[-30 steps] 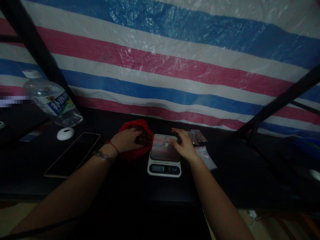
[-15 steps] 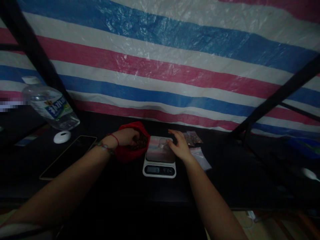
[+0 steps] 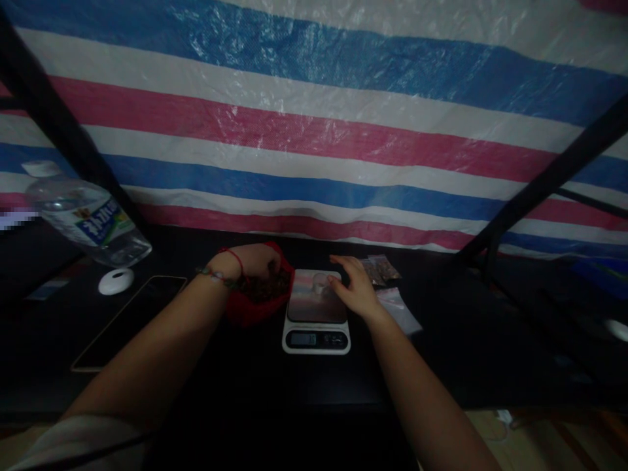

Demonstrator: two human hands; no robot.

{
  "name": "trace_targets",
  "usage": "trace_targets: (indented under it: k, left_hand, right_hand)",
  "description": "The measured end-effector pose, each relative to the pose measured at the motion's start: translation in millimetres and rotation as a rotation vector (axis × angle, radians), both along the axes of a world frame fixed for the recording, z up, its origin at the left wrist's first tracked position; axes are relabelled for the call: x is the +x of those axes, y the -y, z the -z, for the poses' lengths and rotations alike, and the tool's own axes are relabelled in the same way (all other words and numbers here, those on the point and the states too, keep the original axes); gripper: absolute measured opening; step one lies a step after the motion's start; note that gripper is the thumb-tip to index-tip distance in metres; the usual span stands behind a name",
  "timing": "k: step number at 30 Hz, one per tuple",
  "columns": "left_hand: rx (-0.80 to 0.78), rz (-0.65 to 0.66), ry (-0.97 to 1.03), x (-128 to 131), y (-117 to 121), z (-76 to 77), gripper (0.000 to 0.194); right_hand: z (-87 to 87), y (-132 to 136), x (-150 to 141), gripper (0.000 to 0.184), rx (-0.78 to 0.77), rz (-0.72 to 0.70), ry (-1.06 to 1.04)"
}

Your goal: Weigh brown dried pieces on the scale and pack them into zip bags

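A small white kitchen scale (image 3: 316, 322) sits on a dark table in front of me, with a small clear cup (image 3: 320, 282) on its platform. My right hand (image 3: 354, 289) rests on the scale's right side, thumb and fingers holding the cup. My left hand (image 3: 254, 261), with a red string and a bead bracelet at the wrist, hovers with fingers curled over a red bag (image 3: 255, 302) full of dark brown pieces, just left of the scale. What the curled fingers hold is hidden.
Small clear zip bags (image 3: 387, 280), some with dark contents, lie right of the scale. A phone (image 3: 130, 320), a white round object (image 3: 116, 281) and a water bottle (image 3: 88, 221) are at the left. A striped tarp hangs behind, crossed by black diagonal bars.
My left hand has lifted out of the red bag with fingers drawn together. My right hand stays at the cup on the scale. The view has shifted slightly.
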State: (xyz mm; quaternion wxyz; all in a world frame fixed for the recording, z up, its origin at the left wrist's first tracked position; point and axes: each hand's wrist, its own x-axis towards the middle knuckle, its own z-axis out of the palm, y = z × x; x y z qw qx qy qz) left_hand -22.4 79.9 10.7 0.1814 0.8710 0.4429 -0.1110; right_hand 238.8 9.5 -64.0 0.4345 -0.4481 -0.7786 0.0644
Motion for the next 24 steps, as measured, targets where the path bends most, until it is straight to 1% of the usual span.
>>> trace_targets:
  k: [2,6,9,13,17,20,24]
  left_hand:
    - [0.013,0.033,0.022,-2.0,1.6,0.0,0.031]
    - [0.025,0.026,0.062,-6.2,-1.7,0.7,0.028]
    - [0.018,0.048,0.077,-6.4,-5.3,3.0,0.029]
    - [-0.026,0.048,0.045,-4.5,-3.7,3.3,0.033]
    - [-0.06,0.051,0.005,-3.6,0.9,0.2,0.032]
    - [-0.038,0.038,-0.013,-3.6,1.6,0.1,0.03]
    - [0.021,0.042,0.034,-3.1,-0.7,2.7,0.029]
  right_hand:
    - [-0.4,0.2,-0.5,0.042,-0.005,-0.004,0.01]
    - [-1.3,0.7,-0.8,0.042,-0.014,-0.001,0.019]
    - [-0.6,0.3,0.0,0.042,-0.027,0.001,0.025]
    - [2.2,-0.8,0.8,0.043,-0.033,0.007,0.023]
    - [3.8,-0.9,0.8,0.043,-0.04,-0.011,0.033]
    - [3.1,-0.1,0.8,0.047,-0.072,-0.032,0.059]
    - [1.9,0.9,0.7,0.052,-0.144,-0.063,0.096]
